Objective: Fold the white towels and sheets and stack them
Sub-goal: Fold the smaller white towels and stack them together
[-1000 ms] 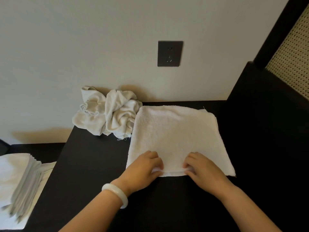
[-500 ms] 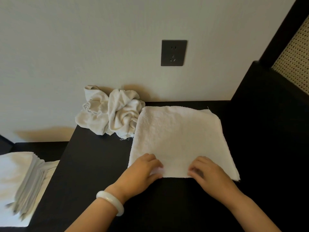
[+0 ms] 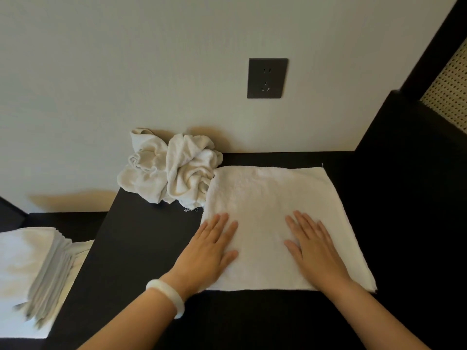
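Note:
A white terry towel lies spread flat on the black table. My left hand rests palm down on its near left part, fingers spread, holding nothing. My right hand lies flat on its near right part, fingers apart. A white bangle circles my left wrist. A crumpled heap of white cloths sits against the wall, touching the towel's far left corner. A stack of folded white towels stands on a lower surface at the left.
A dark wall socket is on the pale wall above the table. A black raised panel borders the table on the right, with a woven cane screen behind it. Bare black tabletop lies left of the towel.
Both hands let go of the towel's near edge, opened and slid forward onto the towel, now lying flat on it. The view has shifted slightly closer.

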### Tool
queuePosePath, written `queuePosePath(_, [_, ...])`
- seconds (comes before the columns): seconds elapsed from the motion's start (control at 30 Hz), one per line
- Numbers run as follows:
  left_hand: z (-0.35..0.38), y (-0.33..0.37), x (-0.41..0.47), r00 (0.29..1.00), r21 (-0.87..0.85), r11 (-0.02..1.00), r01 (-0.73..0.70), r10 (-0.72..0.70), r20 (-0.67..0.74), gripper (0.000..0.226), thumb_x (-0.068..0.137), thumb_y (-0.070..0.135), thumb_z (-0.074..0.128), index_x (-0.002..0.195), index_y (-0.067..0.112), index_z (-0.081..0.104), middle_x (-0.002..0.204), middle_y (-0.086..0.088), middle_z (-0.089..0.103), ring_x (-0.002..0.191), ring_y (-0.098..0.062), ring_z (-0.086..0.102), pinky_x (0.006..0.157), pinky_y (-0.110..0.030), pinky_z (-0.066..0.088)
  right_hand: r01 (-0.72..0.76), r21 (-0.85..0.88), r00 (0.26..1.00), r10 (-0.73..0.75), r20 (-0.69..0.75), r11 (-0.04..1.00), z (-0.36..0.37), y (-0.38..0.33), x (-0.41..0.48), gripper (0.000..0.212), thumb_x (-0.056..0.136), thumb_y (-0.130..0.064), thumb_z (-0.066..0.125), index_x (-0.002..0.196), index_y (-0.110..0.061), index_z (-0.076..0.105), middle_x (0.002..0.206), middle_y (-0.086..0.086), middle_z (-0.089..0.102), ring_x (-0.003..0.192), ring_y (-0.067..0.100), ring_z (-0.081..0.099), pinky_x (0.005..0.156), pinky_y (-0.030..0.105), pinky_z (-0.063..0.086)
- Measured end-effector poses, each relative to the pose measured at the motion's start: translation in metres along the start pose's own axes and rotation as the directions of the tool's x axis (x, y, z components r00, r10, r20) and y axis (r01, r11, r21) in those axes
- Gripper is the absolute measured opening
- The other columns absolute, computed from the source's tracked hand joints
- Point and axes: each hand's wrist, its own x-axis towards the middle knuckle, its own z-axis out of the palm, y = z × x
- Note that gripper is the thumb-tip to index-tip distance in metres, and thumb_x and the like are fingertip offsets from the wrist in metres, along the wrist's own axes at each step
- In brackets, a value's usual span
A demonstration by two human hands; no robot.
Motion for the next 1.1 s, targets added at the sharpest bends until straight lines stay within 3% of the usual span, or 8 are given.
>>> queuePosePath(0.07, [-0.007,0.008,-0.018,0.998,0.085,0.996,-0.009,0.015,-0.062,0.059,0.102,0.054,0.021,0.155,0.029,0.024,0.163,0.0,0.014,0.15,-0.018,0.016,0.123,-0.035,0.016,0.017,-0.016,1.0,-0.017,0.001,1.0,-0.005,0.003,-0.017,0.06,0.101,-0.056,0.019,0.157,-0.035,0.013,0.163,-0.014,0.006,0.15,0.008,0.004,0.123,0.03,0.001])
queuePosePath(0.17, [-0.024,0.02,-0.028,0.975,0.066,0.998,-0.012,0.026,-0.22,0.047,0.1,0.044,0.027,0.113,0.029,0.069,0.112,0.009,0.064,0.1,-0.016,0.064,0.093,-0.034,0.05,0.02,0.0,0.993,-0.019,-0.114,1.0,-0.025,-0.002,-0.026,0.06,0.096,-0.059,0.017,0.135,-0.032,0.053,0.134,-0.016,0.049,0.125,0.011,0.043,0.104,0.025,0.027])
queuePosePath(0.3, [-0.031,0.028,0.01,0.977,0.003,0.995,0.105,-0.102,-0.188,0.055,0.104,0.049,0.024,0.154,0.027,0.027,0.161,0.007,0.018,0.15,-0.021,0.016,0.122,-0.036,0.007,0.006,0.083,0.989,0.006,-0.149,0.997,-0.033,-0.023,0.006,0.054,0.101,-0.051,0.028,0.151,-0.03,0.034,0.157,-0.009,0.032,0.145,0.011,0.025,0.118,0.026,0.011])
queuePosePath(0.4, [-0.012,0.034,0.034,0.99,0.04,0.994,0.101,-0.096,-0.103,0.062,0.102,0.054,0.011,0.157,0.03,-0.006,0.161,0.002,-0.022,0.149,-0.022,-0.022,0.119,-0.043,-0.019,0.033,0.023,0.998,-0.032,-0.045,0.999,-0.021,-0.035,0.025,0.06,0.104,-0.05,0.021,0.157,-0.033,-0.001,0.165,-0.008,-0.007,0.15,0.009,-0.013,0.119,0.03,-0.015])
queuePosePath(0.67, [0.0,0.031,0.041,0.993,0.141,0.985,0.096,-0.085,-0.077,0.058,0.099,0.053,0.032,0.146,0.023,0.047,0.153,-0.005,0.041,0.141,-0.024,0.038,0.109,-0.042,0.02,0.011,-0.08,0.993,-0.02,-0.119,0.997,-0.013,-0.057,0.056,0.059,0.103,-0.051,0.018,0.157,-0.028,0.016,0.165,-0.004,0.011,0.152,0.013,-0.003,0.118,0.038,-0.02])
queuePosePath(0.8, [-0.003,0.016,0.063,0.984,0.083,0.984,0.157,-0.149,-0.094,0.063,0.102,0.052,0.021,0.154,0.018,0.028,0.16,-0.01,0.023,0.149,-0.026,0.016,0.115,-0.043,0.007,0.132,-0.051,0.991,-0.133,-0.017,0.99,-0.003,-0.069,0.078,0.059,0.105,-0.045,0.017,0.156,-0.03,-0.008,0.164,-0.007,-0.015,0.142,0.006,-0.029,0.113,0.034,-0.027])
queuePosePath(0.9, [-0.001,-0.012,0.07,0.974,0.016,0.98,0.2,-0.197,-0.113,0.071,0.094,0.064,0.0,0.155,0.029,-0.01,0.162,-0.001,-0.019,0.148,-0.019,-0.022,0.121,-0.038,-0.009,0.117,-0.05,0.993,-0.118,-0.014,0.992,0.005,-0.047,0.087,0.061,0.102,-0.054,0.011,0.148,-0.034,-0.023,0.161,-0.014,-0.022,0.141,0.001,-0.032,0.115,0.032,-0.025])
queuePosePath(1.1, [0.002,-0.025,0.073,0.96,-0.019,0.965,0.26,-0.26,-0.105,0.07,0.089,0.065,-0.009,0.148,0.032,-0.03,0.155,0.009,-0.037,0.141,-0.007,-0.037,0.118,-0.03,-0.017,-0.315,-0.175,0.946,0.293,-0.138,0.933,-0.02,0.027,0.094,0.079,0.084,-0.06,-0.017,0.156,-0.028,-0.012,0.166,-0.004,-0.005,0.15,0.012,-0.016,0.122,0.044,-0.01])
